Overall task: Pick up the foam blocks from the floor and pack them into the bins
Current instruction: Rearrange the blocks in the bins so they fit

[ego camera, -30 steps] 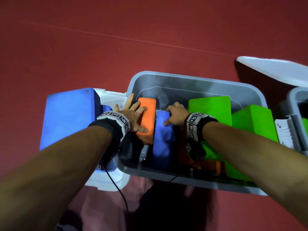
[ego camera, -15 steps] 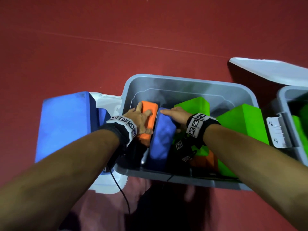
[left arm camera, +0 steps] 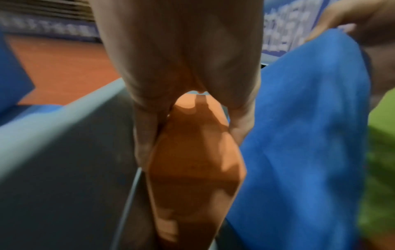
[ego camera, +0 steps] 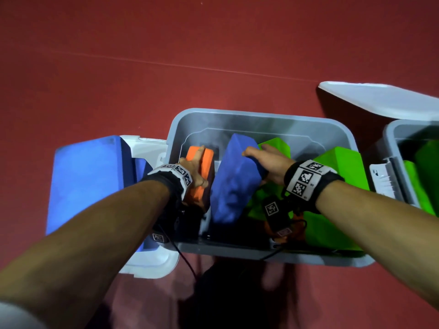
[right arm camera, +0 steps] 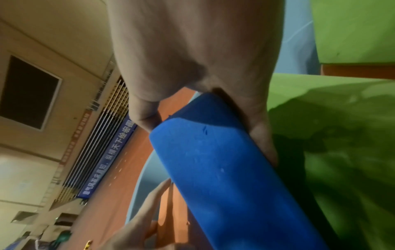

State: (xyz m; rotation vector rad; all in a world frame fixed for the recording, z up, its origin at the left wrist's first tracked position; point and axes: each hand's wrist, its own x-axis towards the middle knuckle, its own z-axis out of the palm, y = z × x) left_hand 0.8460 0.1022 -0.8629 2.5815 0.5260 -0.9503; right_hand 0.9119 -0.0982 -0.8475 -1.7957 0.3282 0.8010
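Observation:
A grey bin (ego camera: 261, 116) on the red floor holds foam blocks. My left hand (ego camera: 193, 173) grips an orange block (ego camera: 200, 176) standing on edge against the bin's left wall; the left wrist view shows the orange block (left arm camera: 192, 160) between thumb and fingers. My right hand (ego camera: 266, 160) grips a blue block (ego camera: 234, 184), tilted up on edge in the middle of the bin. In the right wrist view, thumb and fingers clamp the blue block (right arm camera: 224, 177). Green blocks (ego camera: 337, 167) fill the bin's right part, with another orange block low under my right wrist.
A large blue block (ego camera: 88, 181) lies on a white lid (ego camera: 147, 264) left of the bin. A second grey bin (ego camera: 399, 138) with green blocks stands at the right edge, a white lid (ego camera: 380, 100) behind it. Open red floor lies beyond.
My right hand has tipped the blue block up from lying flat to standing tilted. My left hand has turned the orange block onto its edge against the left wall.

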